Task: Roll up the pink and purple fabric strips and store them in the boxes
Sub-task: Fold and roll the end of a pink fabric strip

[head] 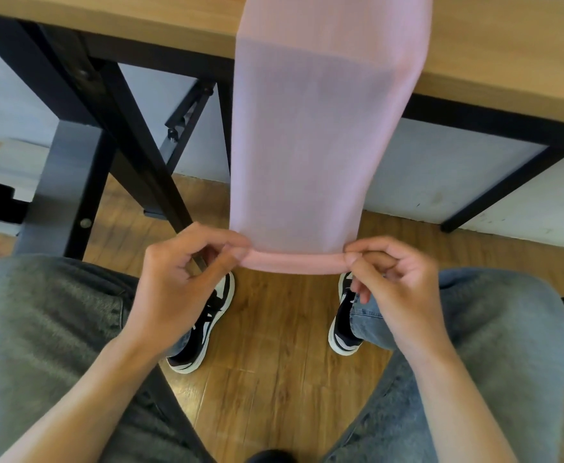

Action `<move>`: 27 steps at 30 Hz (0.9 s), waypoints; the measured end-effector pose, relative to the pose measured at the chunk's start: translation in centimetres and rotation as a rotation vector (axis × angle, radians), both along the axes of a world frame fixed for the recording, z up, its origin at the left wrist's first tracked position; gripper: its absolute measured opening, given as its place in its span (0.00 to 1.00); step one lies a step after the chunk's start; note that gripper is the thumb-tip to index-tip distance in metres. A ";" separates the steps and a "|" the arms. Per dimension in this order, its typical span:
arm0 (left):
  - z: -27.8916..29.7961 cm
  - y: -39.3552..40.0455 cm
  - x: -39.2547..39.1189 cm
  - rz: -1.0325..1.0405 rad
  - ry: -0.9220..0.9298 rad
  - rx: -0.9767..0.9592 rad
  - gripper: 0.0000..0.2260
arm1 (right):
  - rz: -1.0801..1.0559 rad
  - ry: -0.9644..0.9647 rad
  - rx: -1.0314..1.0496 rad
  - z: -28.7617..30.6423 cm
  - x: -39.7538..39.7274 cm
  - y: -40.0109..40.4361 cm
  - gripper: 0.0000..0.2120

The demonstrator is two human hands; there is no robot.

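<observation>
Two hands pinch the low end of the pink fabric strip (310,135): the left hand (187,279) grips one corner of the small roll, the right hand (397,282) the other, fingers curled round it. The sheer strip hangs down from the wooden table (140,25) between the person's knees. Below are black-and-white sneakers (203,325) on a wooden floor (273,362). No box is in view.
</observation>
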State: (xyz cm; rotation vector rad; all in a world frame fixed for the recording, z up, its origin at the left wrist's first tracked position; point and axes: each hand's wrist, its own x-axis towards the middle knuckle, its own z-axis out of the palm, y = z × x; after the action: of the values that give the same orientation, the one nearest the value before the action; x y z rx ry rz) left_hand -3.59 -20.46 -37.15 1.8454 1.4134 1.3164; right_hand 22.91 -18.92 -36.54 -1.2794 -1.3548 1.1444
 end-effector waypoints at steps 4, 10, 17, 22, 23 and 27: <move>-0.1 -0.1 -1.2 -0.037 -0.071 -0.087 0.09 | 0.093 0.059 -0.094 0.2 0.6 0.2 0.07; -0.3 -0.4 -1.9 -0.074 -0.010 -0.023 0.10 | 0.154 0.024 -0.018 0.4 1.2 0.1 0.09; -0.3 -1.0 -2.0 -0.071 0.028 0.065 0.07 | 0.157 0.035 0.100 0.1 0.7 -0.2 0.02; -0.5 -1.3 -2.0 -0.091 0.102 0.153 0.08 | 0.157 0.039 0.075 -0.2 0.7 -0.8 0.03; -0.5 -1.4 -2.0 -0.086 0.104 0.172 0.08 | 0.148 0.031 0.080 -0.4 0.6 -1.0 0.04; -0.6 -1.7 -2.0 -0.055 0.088 0.175 0.09 | 0.140 0.010 0.103 -0.8 0.5 -1.8 0.04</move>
State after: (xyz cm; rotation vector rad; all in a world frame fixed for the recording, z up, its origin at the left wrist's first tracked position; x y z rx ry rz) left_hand -5.56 -22.17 -37.75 2.0641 1.3168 1.3857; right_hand 23.36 -20.70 -37.34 -1.1181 -1.4954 1.1582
